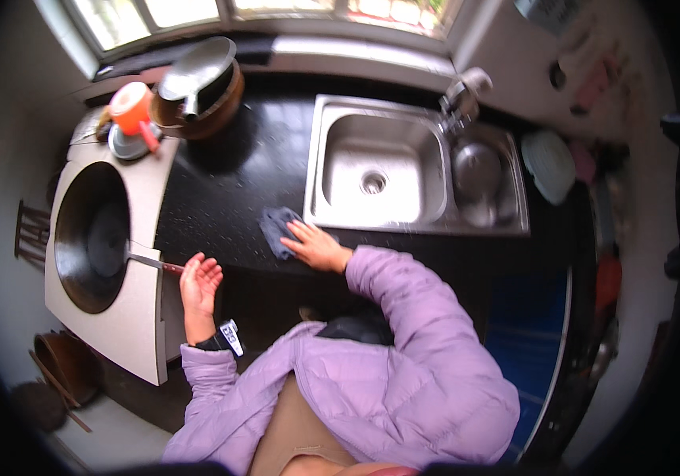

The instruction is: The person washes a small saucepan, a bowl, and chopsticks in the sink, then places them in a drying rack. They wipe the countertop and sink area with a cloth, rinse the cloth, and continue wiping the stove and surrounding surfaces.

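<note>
My right hand (314, 245) lies with fingers spread on a crumpled blue-grey cloth (274, 229), which rests on the black speckled countertop (215, 208) at the sink's lower left corner. To the left, my left hand (200, 275) is raised palm up, fingers slightly curled, with nothing in it. Its fingertips are near the reddish handle end of a metal-shafted utensil (164, 266); whether they touch I cannot tell. That utensil reaches into a large dark wok (93, 238) set in the pale stove top (140, 297).
A steel sink (376, 223) with a tap (456, 104) is at the right, and a metal ladle or lid (477, 169) lies in its small basin. Pans in a brown bowl (230, 113) and an orange plastic cup (130, 107) stand at the back left. A pale green basin (548, 166) is far right.
</note>
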A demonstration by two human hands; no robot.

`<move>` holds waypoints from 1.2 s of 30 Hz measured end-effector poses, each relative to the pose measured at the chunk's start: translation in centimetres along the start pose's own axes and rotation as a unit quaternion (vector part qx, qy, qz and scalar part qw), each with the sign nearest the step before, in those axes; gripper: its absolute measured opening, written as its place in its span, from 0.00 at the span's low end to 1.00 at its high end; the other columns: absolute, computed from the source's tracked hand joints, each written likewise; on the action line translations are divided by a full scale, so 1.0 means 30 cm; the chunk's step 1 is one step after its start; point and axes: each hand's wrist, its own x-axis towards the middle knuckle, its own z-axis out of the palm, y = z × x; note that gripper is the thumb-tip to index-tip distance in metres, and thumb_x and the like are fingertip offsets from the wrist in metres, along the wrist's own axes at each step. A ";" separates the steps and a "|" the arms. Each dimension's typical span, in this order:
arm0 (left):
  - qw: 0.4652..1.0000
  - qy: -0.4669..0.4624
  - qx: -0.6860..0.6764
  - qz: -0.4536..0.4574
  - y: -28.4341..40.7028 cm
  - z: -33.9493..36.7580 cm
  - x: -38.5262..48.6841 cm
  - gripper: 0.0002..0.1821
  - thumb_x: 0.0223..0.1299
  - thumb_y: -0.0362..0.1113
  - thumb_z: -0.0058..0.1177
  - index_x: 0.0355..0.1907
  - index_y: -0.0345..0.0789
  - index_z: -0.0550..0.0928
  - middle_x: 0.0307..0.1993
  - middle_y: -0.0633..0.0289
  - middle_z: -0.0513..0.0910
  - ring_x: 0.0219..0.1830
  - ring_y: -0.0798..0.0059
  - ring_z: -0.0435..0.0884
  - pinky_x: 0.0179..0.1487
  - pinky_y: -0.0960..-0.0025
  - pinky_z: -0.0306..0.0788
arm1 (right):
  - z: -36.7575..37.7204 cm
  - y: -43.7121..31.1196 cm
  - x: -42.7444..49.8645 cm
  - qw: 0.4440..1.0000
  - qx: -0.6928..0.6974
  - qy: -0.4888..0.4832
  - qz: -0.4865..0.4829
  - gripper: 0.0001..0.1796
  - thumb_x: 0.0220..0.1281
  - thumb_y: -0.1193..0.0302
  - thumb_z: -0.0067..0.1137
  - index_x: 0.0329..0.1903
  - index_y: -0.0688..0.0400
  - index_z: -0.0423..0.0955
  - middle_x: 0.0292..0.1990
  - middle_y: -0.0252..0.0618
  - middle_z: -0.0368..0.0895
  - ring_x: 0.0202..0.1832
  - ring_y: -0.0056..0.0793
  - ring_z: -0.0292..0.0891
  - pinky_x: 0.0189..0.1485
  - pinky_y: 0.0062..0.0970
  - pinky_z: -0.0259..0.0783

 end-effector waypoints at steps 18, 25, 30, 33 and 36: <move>0.991 -0.089 0.088 -0.055 -0.265 0.631 0.053 0.13 0.60 0.39 0.45 0.46 0.36 0.73 0.36 0.55 0.79 0.35 0.66 0.79 0.38 0.67 0.75 | -0.910 0.427 -0.892 0.912 -0.054 0.101 0.395 0.07 0.51 0.68 0.55 0.35 0.52 0.73 0.37 0.39 0.71 0.37 0.41 0.72 0.36 0.33 0.70; 0.985 -0.089 0.128 -0.077 -0.366 0.852 0.042 0.14 0.60 0.38 0.46 0.45 0.35 0.73 0.35 0.55 0.79 0.34 0.66 0.79 0.36 0.69 0.75 | -1.058 0.670 -1.369 0.741 -0.232 -0.011 0.630 0.15 0.51 0.59 0.53 0.40 0.53 0.74 0.46 0.45 0.68 0.49 0.46 0.65 0.48 0.39 0.66; 0.981 -0.105 0.142 -0.081 -0.378 0.898 0.031 0.14 0.60 0.38 0.45 0.46 0.34 0.72 0.35 0.55 0.79 0.35 0.66 0.79 0.36 0.70 0.75 | -0.951 0.683 -1.450 0.693 -0.175 -0.101 0.692 0.21 0.45 0.66 0.50 0.48 0.50 0.69 0.48 0.46 0.67 0.51 0.44 0.63 0.53 0.37 0.61; 0.982 -0.082 0.143 -0.093 -0.379 0.891 0.041 0.14 0.60 0.38 0.45 0.46 0.35 0.73 0.35 0.55 0.79 0.34 0.67 0.80 0.36 0.69 0.75 | -0.900 0.648 -1.384 0.740 -0.114 -0.065 0.659 0.19 0.44 0.68 0.51 0.44 0.51 0.70 0.45 0.43 0.69 0.49 0.44 0.63 0.52 0.37 0.61; 0.984 -0.086 0.123 -0.094 -0.379 0.868 0.052 0.13 0.59 0.37 0.46 0.45 0.34 0.73 0.35 0.53 0.79 0.35 0.66 0.79 0.37 0.69 0.75 | -0.805 0.579 -1.237 0.816 -0.061 -0.040 0.574 0.20 0.37 0.70 0.53 0.41 0.52 0.71 0.42 0.41 0.69 0.47 0.44 0.64 0.50 0.37 0.62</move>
